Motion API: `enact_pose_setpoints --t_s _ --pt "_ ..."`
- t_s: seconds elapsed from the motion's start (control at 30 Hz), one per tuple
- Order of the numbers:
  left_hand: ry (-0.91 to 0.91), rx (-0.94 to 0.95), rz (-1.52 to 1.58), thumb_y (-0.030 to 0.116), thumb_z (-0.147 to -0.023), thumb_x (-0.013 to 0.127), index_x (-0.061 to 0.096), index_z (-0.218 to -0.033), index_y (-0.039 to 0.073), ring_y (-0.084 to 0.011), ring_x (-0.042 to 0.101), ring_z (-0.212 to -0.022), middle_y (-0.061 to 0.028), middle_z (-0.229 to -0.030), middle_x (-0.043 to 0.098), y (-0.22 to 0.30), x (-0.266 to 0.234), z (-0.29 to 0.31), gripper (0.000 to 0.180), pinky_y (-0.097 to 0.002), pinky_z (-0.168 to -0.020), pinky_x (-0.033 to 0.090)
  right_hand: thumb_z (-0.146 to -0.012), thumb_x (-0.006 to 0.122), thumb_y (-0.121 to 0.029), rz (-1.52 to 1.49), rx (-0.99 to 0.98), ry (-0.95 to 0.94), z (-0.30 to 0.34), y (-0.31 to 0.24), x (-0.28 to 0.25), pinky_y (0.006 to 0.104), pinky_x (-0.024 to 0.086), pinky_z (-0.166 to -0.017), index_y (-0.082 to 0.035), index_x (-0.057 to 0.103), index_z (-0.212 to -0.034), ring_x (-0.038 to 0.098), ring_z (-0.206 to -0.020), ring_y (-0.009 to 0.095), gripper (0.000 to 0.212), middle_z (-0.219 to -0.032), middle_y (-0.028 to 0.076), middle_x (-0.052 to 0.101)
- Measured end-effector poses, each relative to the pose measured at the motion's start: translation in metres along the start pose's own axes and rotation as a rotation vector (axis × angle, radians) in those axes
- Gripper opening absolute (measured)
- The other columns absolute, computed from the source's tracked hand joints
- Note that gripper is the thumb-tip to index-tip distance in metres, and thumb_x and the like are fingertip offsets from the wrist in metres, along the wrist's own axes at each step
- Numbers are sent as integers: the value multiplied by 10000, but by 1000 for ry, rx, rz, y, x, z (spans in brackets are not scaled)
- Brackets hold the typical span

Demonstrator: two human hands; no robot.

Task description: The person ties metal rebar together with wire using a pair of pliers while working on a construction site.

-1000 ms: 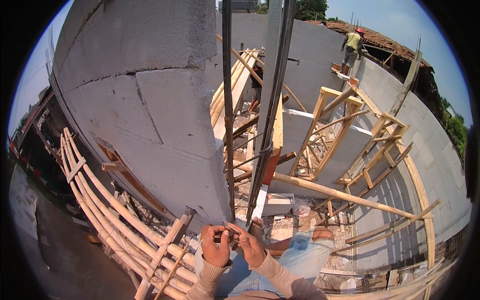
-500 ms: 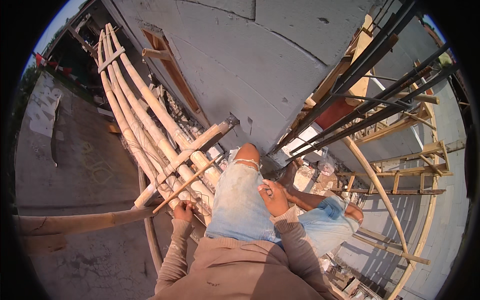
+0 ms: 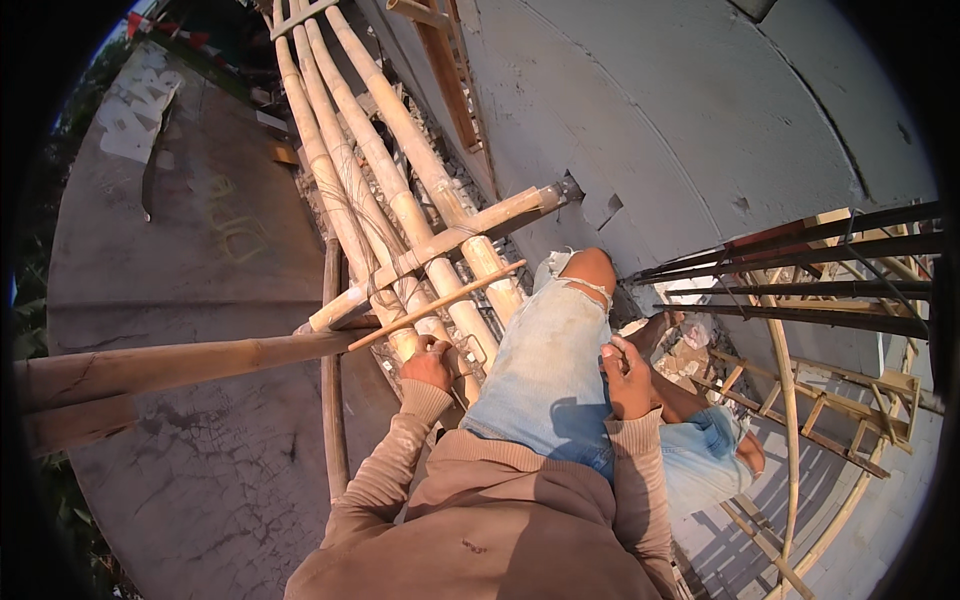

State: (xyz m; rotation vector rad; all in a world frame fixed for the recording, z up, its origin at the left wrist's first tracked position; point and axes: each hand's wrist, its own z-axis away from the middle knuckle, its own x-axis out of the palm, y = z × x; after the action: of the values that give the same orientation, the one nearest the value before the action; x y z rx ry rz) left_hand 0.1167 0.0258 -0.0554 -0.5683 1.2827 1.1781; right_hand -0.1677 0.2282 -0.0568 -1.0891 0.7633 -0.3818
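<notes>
Bamboo poles: lay beneath and ahead of the curled left hand, well left of the half-curled right hand; couldn't tell either one's grip.

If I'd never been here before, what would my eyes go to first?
Probably the long bamboo poles, slanting from the upper left down to the person's left hand. Next, the ripped blue jeans in the middle, with a bare knee poking out. Then the big grey wall at the upper right, with dark metal bars below it.
</notes>
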Motion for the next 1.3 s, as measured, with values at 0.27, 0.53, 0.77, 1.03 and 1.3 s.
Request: enact_pose_setpoints --t_s 0.27,0.53,0.77,1.03,1.3 --pt "352 -136 -46 331 -900 702 760 -1052 156 -310 692 -883 -86 -993 704 -11 -19 -34 239 -419 -757 565 -952 655 -246 73 -8 -5 0 -2 -2 368 548 -824 42 640 -1223 697 -963 306 396 -1108 212 706" --pt "231 -139 -216 237 -822 731 777 -1025 144 -326 637 -997 -120 -1008 683 -50 -46 -97 228 -436 -856 543 -943 662 -229 38 -1 6 -1 4 -5 386 535 -860 35 647 -1191 686 -992 333 362 -1131 220 694" --pt "235 -61 -178 182 -813 710 763 -903 121 -302 614 -1023 -95 -1016 671 -56 -38 -97 120 -427 -792 550 -950 672 -209 2 18 14 0 1 -5 343 554 -764 44 642 -1209 703 -899 258 363 -1087 190 702" --pt "329 126 -168 187 -742 779 679 -954 67 -333 570 -1191 -98 -1131 691 -58 -37 -98 263 -502 -1048 359 -967 652 -261 108 -67 34 4 -56 4 354 557 -770 47 637 -1209 717 -885 271 392 -1066 196 715" --pt "343 214 345 148 -841 716 684 -1132 52 -273 709 -914 -137 -972 740 -41 -37 -110 308 -451 -1030 401 -947 597 -277 146 -283 -219 -38 -151 144 471 520 -913 -36 665 -1177 644 -1056 364 340 -1138 159 625"
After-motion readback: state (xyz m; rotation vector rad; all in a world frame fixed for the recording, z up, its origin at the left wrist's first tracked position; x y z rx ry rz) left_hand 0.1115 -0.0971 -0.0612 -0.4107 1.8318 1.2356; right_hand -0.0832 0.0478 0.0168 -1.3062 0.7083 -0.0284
